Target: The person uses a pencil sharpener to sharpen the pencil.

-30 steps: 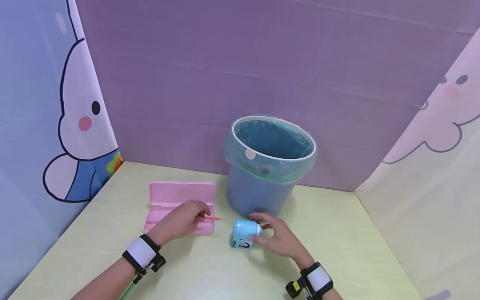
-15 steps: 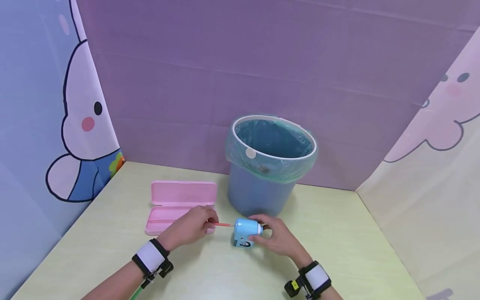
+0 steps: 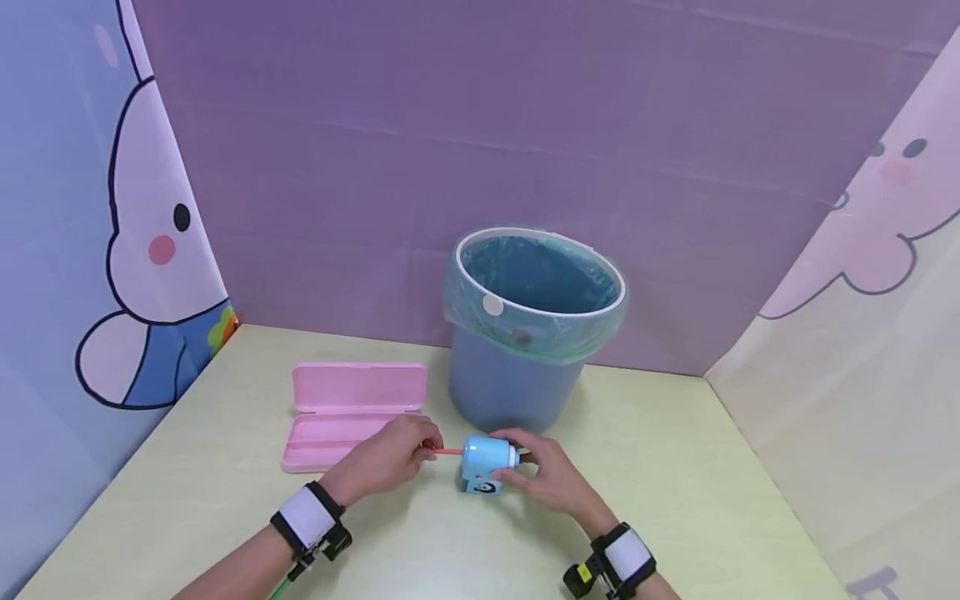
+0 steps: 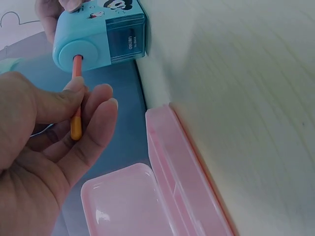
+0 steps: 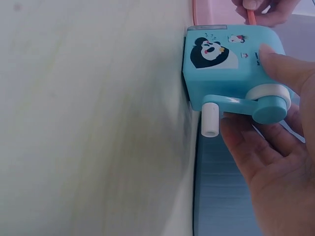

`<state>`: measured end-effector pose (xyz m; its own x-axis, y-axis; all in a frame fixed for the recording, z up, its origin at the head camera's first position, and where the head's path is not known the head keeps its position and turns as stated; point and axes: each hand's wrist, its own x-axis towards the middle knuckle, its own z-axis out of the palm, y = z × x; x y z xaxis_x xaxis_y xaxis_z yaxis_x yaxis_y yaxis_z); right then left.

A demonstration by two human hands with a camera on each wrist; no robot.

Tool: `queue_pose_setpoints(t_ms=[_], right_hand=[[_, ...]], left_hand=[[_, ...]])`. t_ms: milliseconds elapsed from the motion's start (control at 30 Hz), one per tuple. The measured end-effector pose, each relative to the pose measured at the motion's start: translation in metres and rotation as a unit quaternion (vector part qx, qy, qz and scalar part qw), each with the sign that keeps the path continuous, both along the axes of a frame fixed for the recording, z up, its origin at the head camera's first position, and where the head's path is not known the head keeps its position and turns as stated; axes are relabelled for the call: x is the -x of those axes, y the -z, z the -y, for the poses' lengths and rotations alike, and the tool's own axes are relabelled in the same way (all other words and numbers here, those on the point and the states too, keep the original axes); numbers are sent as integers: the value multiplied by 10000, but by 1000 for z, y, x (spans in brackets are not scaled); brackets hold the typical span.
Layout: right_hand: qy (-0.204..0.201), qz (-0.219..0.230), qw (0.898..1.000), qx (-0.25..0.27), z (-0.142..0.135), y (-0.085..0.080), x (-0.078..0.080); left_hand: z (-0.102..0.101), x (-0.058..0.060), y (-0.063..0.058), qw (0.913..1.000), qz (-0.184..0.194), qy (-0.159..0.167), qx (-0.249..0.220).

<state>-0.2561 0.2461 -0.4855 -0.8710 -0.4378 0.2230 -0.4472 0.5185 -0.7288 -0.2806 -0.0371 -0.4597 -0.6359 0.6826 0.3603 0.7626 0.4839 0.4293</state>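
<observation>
A light blue crank pencil sharpener (image 3: 485,455) with a panda picture stands on the table. My left hand (image 3: 388,460) pinches an orange-red pencil (image 4: 77,69) between thumb and fingers. The pencil's far end sits inside the sharpener's round hole; its yellowish end (image 4: 76,129) sticks out behind my fingers. On the other side my right hand (image 3: 551,477) holds the sharpener, thumb (image 5: 283,66) on one face and fingers round the opposite one. The crank's white knob (image 5: 210,119) hangs beside that hand, apart from the fingers. A transparent shavings drawer (image 4: 126,40) shows in the left wrist view.
An open pink pencil case (image 3: 360,387) lies left of the sharpener, partly behind my left hand. Close behind the sharpener stands a blue bin (image 3: 517,392) with a green liner and white rim. Beyond it rises a purple backdrop (image 3: 480,125). Bare table (image 3: 675,483) extends to the right.
My left hand has moved right, away from the pencil case, bringing the pencil from beside the sharpener into its hole. My right hand stays at the sharpener.
</observation>
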Motion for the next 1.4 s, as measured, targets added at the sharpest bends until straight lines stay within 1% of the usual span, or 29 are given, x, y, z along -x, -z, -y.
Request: queue_pose_setpoints(t_ms=[100,267,500,633,800,967,1033,1167,1300,1400], right_hand=[[-13,138,9999,49,2,-1,-2],[-35,180,9998,88,2,0,-2],[-48,155,9997,168,1,0,-1],[-110,108,9997,182,1,1,-1],[-38,187,9997,172,1,2,0],[-126,231,9994,224,4,2,-1],[-179,226,9993,242,6,3,-1],[-121,201,9994,272,6,3,-2],[-58,164,9993,338,5,5,-1],[-84,171,9990,405,4,7,-1]], left_hand=[[-1,0,1,10000,-60,-44,-34],[-4,1,2,9999,-77,-79,-21],[-9,0,-1,9998,-37,-144,-94],[-12,1,1,9997,-18,-206,-115],[-16,-1,3,9994,96,-297,-179],[-24,-5,6,9988,296,-113,-369],[-26,-6,7,9979,437,-113,-467],[-30,-4,10,9960,558,-212,-658],[-33,-2,12,9946,600,-166,-824],[-33,-2,14,9930,669,-119,-962]])
